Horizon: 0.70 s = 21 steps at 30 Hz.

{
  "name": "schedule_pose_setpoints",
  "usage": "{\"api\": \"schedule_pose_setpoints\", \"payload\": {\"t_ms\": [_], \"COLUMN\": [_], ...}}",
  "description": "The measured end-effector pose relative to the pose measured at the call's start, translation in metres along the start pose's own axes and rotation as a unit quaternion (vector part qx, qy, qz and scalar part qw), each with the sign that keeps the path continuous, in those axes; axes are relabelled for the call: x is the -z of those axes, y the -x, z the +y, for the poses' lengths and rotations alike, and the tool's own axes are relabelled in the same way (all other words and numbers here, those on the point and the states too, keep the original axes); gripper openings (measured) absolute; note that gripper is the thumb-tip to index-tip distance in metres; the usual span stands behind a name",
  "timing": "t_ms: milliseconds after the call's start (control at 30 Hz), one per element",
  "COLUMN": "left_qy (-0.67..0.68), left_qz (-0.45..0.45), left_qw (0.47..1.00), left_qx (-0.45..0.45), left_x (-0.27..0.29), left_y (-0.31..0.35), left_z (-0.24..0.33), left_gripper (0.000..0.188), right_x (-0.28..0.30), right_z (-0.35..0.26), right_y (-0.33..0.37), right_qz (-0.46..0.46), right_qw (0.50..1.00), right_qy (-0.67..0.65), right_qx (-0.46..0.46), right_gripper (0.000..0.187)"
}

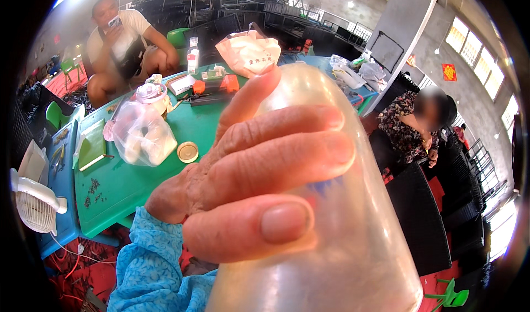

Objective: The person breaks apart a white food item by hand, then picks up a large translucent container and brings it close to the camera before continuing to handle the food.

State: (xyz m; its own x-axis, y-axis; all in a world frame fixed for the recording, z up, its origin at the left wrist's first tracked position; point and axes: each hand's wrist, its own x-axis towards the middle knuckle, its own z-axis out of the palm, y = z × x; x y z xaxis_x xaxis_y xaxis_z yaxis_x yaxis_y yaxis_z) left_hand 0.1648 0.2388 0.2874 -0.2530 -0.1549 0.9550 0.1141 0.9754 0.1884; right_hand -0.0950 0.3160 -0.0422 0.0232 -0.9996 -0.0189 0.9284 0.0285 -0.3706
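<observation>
A large, cloudy see-through plastic bottle (364, 229) fills the middle and lower right, very close to me. It stands tilted, its rounded end pointing up and away, and its lower part runs out of the picture. My left hand (248, 163) is closed around its left side, with fingers and thumb pressed against the wall. A light-blue patterned sleeve (149, 262) covers that forearm. My right hand does not show. Beyond the left hand, a round beige lid (187, 152) lies on the green table (127, 185), beside a clear plastic bag (144, 135) holding pale items.
On the table are a green notebook (94, 146), a clear bottle (192, 55) and a pink paper bag (248, 52). A white fan (36, 201) is at the left. One person (121, 41) sits across with a phone; another person (414, 119) sits at the right near black woven furniture (419, 218).
</observation>
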Motion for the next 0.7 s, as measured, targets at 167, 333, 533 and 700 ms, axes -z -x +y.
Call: {"api": "schedule_pose_setpoints", "payload": {"t_ms": [167, 333, 533, 700], "left_qy": [-0.009, -0.011, -0.036, -0.046], "left_qz": [0.001, 0.001, -0.009, 0.037], "left_qw": [1.000, 1.000, 0.998, 0.995], "left_qx": [-0.008, -0.023, -0.041, -0.076], "left_x": [0.009, 0.016, 0.031, 0.027], "left_y": [0.002, 0.005, 0.005, 0.013], "left_z": [0.003, 0.005, 0.011, 0.002], "left_gripper": [0.034, 0.034, 0.034, 0.035], "right_x": [-0.001, -0.001, -0.003, 0.001], "right_z": [0.001, 0.000, 0.008, 0.004], "right_y": [0.000, 0.001, -0.002, 0.000], "right_qz": [-0.003, -0.006, -0.015, -0.001], "right_qw": [1.000, 1.000, 1.000, 0.999], "right_qy": [0.010, 0.016, 0.012, 0.036], "right_qx": [-0.002, -0.003, -0.014, -0.008], "right_gripper": [0.017, 0.016, 0.016, 0.017]}}
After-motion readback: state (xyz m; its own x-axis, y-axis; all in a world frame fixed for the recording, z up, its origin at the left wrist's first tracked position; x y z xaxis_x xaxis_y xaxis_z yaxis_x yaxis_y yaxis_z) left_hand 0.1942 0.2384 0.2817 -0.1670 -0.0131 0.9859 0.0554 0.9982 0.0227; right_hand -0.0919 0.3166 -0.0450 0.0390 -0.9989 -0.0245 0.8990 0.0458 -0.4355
